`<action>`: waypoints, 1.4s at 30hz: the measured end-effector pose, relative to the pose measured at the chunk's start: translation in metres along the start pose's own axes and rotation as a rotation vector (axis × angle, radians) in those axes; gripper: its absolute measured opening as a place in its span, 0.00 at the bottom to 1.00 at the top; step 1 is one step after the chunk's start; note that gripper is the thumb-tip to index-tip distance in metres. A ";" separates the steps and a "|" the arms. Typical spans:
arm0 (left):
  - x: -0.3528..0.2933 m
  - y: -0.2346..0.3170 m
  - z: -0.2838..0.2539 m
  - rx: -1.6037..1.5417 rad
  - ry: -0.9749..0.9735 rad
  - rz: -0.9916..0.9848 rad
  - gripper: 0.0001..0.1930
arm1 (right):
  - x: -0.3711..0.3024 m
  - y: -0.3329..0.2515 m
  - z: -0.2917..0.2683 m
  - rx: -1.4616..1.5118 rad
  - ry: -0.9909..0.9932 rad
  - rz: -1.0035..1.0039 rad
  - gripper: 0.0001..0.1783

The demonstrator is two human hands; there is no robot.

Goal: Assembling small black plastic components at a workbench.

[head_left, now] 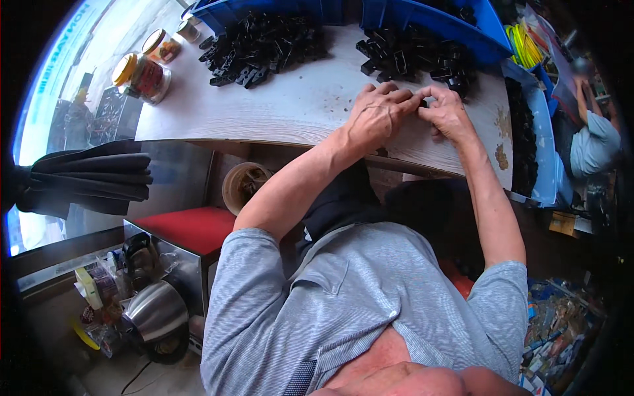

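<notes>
Over the front part of the white worktable [277,112], my two hands meet at the fingertips. My right hand [447,117] is closed in a pinch, with a small black plastic part [426,103] just showing between thumb and forefinger. From the left, my left hand [382,113] reaches against the same part with bent, closed fingers, which hide most of it. Just beyond the hands lies a heap of black plastic parts [403,56]. A larger heap of similar black clips [254,49] spreads to the far left.
Blue bins [436,23] line the back. Two lidded jars [142,79] stand at the table's left. A light blue bin [547,152] with black parts flanks the right edge. Below are a bucket [232,191] and a metal kettle [157,311]. Another person [594,142] is at far right.
</notes>
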State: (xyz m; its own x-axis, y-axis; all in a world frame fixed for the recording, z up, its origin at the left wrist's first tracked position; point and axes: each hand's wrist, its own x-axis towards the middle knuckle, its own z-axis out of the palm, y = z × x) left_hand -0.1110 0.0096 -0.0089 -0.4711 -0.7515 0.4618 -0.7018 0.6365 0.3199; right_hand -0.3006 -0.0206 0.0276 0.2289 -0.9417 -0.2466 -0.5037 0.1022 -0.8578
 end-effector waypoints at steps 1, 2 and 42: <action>-0.003 0.002 -0.002 0.046 0.002 -0.005 0.30 | -0.001 -0.002 0.000 -0.021 -0.006 0.001 0.12; -0.005 0.004 -0.004 0.051 0.003 -0.004 0.30 | -0.001 -0.001 0.000 -0.020 -0.007 -0.003 0.12; -0.042 -0.066 -0.041 0.295 0.106 -0.309 0.23 | 0.013 0.028 -0.061 0.436 0.553 0.248 0.21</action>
State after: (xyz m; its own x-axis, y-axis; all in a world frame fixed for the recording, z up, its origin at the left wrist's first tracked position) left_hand -0.0233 0.0063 -0.0151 -0.1684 -0.8669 0.4692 -0.9310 0.2963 0.2133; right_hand -0.3628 -0.0496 0.0277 -0.3584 -0.8868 -0.2919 -0.0838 0.3420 -0.9360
